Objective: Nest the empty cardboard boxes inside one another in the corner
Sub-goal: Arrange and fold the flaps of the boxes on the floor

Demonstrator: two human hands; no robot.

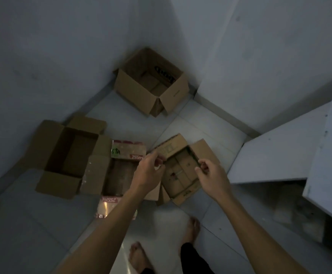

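Brown small box (182, 171), flaps open, pinched by left hand (149, 171) and right hand (210, 175).

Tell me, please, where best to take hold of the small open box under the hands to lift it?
Grip the small open box by its two opposite side walls, coming from above, one hand per side. Its flaps are splayed open, so the rims are exposed.
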